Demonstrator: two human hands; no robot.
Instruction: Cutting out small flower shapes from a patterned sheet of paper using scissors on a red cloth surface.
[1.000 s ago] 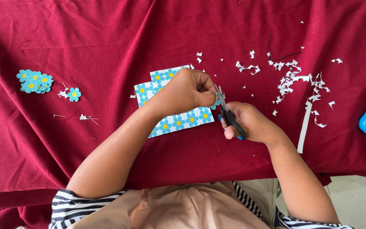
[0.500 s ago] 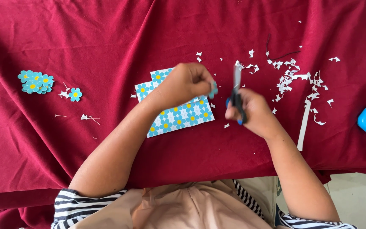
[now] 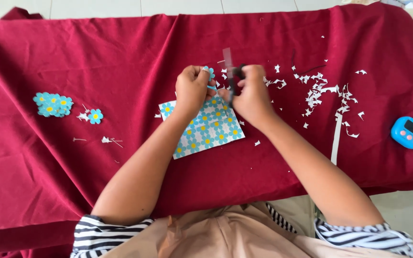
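Head view shows your left hand (image 3: pixel 193 91) pinching a small blue paper flower (image 3: pixel 209 72) near the counter's (image 3: pixel 120 48) middle, above the flower-printed sheet (image 3: pixel 206 129). Your right hand (image 3: pixel 252 93) has its grip closed around dark scissors (image 3: pixel 233 76), blades up beside the flower. White scraps (image 3: pixel 319 93) litter the right side.

Bright, even light (scissors perhaps motion-blurred).

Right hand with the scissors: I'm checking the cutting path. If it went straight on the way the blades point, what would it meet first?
The scissors in the right hand point away from the person; beyond them lies only bare red cloth, apparently.
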